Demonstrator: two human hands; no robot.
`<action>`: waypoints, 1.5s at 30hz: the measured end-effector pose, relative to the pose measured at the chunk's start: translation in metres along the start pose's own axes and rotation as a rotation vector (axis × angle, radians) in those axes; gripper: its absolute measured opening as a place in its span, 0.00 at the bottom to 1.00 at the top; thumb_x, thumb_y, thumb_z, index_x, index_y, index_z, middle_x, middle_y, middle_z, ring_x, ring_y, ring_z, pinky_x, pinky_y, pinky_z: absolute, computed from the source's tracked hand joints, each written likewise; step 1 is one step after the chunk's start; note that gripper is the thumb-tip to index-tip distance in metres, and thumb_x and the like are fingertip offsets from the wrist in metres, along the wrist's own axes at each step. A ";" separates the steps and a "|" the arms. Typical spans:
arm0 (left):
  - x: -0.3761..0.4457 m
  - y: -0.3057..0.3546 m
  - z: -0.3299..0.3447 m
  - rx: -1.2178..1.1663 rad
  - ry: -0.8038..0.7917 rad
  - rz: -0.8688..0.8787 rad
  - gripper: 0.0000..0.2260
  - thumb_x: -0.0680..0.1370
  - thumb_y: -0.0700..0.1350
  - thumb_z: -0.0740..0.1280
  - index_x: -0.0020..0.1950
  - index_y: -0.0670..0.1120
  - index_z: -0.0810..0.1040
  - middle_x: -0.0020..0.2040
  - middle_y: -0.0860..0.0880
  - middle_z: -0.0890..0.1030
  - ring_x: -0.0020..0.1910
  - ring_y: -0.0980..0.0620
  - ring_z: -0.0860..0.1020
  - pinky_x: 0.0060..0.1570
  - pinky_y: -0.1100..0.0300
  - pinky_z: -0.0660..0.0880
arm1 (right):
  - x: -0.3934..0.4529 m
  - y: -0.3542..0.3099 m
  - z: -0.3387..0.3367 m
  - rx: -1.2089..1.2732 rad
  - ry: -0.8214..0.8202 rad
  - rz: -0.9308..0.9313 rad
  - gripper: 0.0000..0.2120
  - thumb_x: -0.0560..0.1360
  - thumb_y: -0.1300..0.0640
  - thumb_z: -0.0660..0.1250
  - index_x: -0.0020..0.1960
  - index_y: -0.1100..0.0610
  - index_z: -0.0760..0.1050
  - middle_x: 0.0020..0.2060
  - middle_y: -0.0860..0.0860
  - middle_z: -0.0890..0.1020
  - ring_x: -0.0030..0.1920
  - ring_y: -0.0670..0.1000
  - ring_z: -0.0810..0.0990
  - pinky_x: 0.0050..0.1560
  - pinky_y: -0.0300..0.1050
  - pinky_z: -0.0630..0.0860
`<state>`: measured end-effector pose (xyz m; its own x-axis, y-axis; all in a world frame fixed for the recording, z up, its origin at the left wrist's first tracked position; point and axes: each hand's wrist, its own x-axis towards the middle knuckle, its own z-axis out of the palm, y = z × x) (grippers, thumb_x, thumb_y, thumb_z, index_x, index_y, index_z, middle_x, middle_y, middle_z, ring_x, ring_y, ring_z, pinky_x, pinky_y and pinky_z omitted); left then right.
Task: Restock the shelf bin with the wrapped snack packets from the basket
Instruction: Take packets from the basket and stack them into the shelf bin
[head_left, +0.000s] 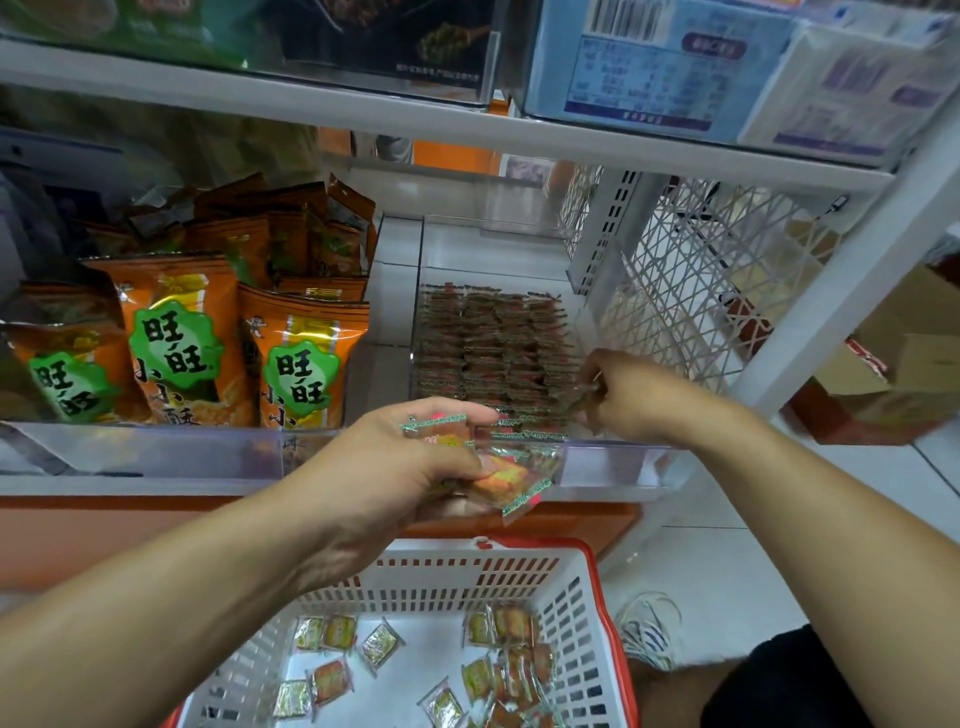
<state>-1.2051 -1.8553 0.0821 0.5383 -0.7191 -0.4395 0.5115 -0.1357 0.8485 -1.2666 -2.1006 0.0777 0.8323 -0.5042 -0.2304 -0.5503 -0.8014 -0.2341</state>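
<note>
Left hand (415, 457) grips a loose packet bunch (506, 475); right hand (621, 397) pinches one packet at the bin (613, 460). The bunch could spill into the basket (597, 587) below.

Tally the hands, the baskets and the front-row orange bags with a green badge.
Orange bags: 3
Hands: 2 (left hand, right hand)
Basket: 1
Total: 6

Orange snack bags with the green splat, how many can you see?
3 orange foil bags, side by side on the left shelf. More orange bags behind may match.
</note>
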 end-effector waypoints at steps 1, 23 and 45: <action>0.000 0.000 0.000 0.002 -0.006 -0.001 0.15 0.75 0.28 0.71 0.49 0.47 0.88 0.47 0.38 0.87 0.38 0.45 0.86 0.34 0.61 0.82 | 0.001 0.001 0.001 0.002 -0.018 0.012 0.19 0.75 0.55 0.73 0.63 0.57 0.73 0.53 0.54 0.81 0.47 0.54 0.76 0.36 0.42 0.67; -0.001 -0.001 -0.001 -0.007 -0.021 0.014 0.15 0.75 0.29 0.72 0.48 0.48 0.88 0.48 0.36 0.87 0.43 0.42 0.87 0.36 0.61 0.83 | 0.013 -0.008 0.013 -0.018 -0.100 0.193 0.28 0.72 0.60 0.71 0.69 0.62 0.66 0.50 0.55 0.79 0.45 0.53 0.77 0.31 0.42 0.71; -0.001 0.013 -0.010 -0.337 -0.049 -0.018 0.17 0.70 0.48 0.74 0.55 0.41 0.85 0.53 0.40 0.87 0.49 0.48 0.87 0.43 0.56 0.85 | -0.072 -0.056 0.006 0.801 0.116 -0.569 0.11 0.74 0.55 0.74 0.55 0.48 0.80 0.47 0.47 0.86 0.48 0.45 0.84 0.50 0.45 0.80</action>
<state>-1.1923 -1.8499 0.0904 0.4986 -0.7514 -0.4321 0.7176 0.0781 0.6921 -1.2959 -2.0173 0.1016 0.9644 -0.1742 0.1989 0.0869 -0.5014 -0.8609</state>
